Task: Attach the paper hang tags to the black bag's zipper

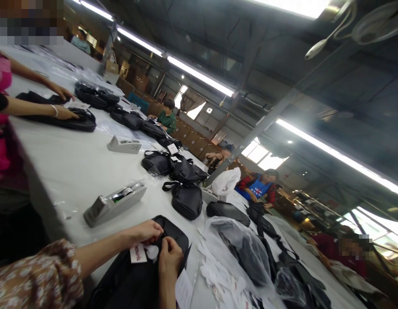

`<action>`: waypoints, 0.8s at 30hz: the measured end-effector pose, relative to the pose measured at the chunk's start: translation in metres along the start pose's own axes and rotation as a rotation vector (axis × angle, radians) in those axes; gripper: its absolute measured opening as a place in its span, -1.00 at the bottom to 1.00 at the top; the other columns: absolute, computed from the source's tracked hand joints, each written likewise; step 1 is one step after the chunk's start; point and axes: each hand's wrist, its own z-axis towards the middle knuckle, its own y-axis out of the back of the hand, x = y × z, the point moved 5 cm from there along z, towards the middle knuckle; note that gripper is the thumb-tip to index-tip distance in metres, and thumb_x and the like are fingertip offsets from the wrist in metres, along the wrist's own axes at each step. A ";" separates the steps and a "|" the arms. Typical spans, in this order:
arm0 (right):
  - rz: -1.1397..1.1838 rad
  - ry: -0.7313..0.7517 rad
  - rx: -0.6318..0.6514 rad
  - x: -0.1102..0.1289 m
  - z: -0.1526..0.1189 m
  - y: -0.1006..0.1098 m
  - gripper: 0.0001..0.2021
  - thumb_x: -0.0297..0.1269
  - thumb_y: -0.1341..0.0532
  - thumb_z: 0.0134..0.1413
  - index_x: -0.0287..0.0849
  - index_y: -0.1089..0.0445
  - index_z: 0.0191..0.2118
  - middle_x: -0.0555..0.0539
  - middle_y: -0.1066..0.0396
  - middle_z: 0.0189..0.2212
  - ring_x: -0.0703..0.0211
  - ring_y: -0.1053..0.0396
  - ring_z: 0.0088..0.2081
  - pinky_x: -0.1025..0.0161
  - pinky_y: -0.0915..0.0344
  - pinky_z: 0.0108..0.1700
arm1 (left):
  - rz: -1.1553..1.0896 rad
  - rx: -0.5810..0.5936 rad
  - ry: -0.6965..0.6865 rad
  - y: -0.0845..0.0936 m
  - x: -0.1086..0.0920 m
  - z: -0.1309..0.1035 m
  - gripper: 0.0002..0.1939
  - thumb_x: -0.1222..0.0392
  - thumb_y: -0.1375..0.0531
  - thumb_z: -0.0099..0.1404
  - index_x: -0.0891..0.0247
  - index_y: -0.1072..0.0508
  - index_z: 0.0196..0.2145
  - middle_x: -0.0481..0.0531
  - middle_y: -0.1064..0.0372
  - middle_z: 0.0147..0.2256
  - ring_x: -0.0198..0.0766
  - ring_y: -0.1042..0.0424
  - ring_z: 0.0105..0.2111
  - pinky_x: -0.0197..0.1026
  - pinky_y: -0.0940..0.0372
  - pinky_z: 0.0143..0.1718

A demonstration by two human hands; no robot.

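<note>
Both of the person's hands meet over a flat black fabric bag [144,274] lying on the long white table [67,167]. The left hand [147,231], its arm in a floral sleeve, pinches the top of a small white paper tag [138,253] against the bag. The right hand [170,255] is curled, fingertips pinched just beside the tag. A grey tape dispenser [113,204] sits near.

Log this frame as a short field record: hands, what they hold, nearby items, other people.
left hand: pinching a white hang tag on a black bag
right hand: fingers on the same tag
nearby: grey tape dispenser, clear plastic bag
surface: long white table
others: co-worker's hands on another black bag
</note>
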 end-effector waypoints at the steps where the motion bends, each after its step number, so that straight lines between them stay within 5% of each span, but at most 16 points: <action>1: 0.046 -0.019 0.037 -0.003 0.000 -0.002 -0.76 -0.16 -0.12 0.03 -0.03 -0.53 -0.41 -0.05 -0.55 -0.42 0.06 -0.47 -0.38 0.27 -0.31 -0.36 | -0.014 0.008 0.029 0.002 0.000 0.001 -0.81 0.27 -0.05 0.11 0.30 -0.36 -0.29 -0.09 -0.22 -0.59 -0.39 -0.15 -0.63 -0.34 0.01 -0.63; 7: 0.181 -0.098 0.097 -0.018 -0.001 -0.010 -0.72 -0.13 -0.12 0.04 -0.15 -0.53 -0.36 -0.04 -0.55 -0.42 0.02 -0.46 -0.35 0.25 -0.33 -0.30 | -0.003 0.135 0.119 0.005 -0.002 0.005 -0.96 0.29 -0.14 -0.08 0.30 -0.36 -0.56 -0.06 -0.24 -0.66 -0.40 -0.14 -0.67 -0.36 0.07 -0.69; 11: 0.179 -0.092 0.098 -0.018 -0.001 -0.012 -0.73 -0.15 -0.13 0.04 -0.17 -0.53 -0.38 -0.04 -0.54 -0.43 0.05 -0.46 -0.36 0.28 -0.31 -0.31 | 0.000 0.205 0.156 0.005 -0.001 0.003 -0.91 0.28 -0.16 -0.18 0.27 -0.36 -0.58 -0.08 -0.27 -0.68 -0.40 -0.18 -0.68 -0.39 0.03 -0.70; 19: 0.124 -0.132 0.033 -0.011 -0.002 -0.012 -0.75 -0.18 -0.13 0.03 -0.17 -0.49 -0.49 -0.09 -0.51 -0.52 0.04 -0.42 -0.45 0.24 -0.27 -0.36 | 0.008 0.131 0.095 0.006 0.012 0.005 -0.81 0.23 -0.12 -0.06 0.25 -0.32 -0.39 -0.14 -0.28 -0.67 -0.39 -0.23 -0.70 -0.41 -0.01 -0.70; 24: 0.113 -0.093 0.098 -0.007 0.000 -0.002 -0.80 -0.18 -0.16 -0.03 -0.01 -0.50 -0.54 -0.04 -0.51 -0.56 0.06 -0.43 -0.49 0.26 -0.25 -0.46 | 0.016 0.171 0.077 0.005 0.012 0.001 -0.54 0.23 -0.14 -0.08 0.28 -0.32 -0.14 -0.15 -0.32 -0.63 -0.38 -0.24 -0.71 -0.39 -0.03 -0.73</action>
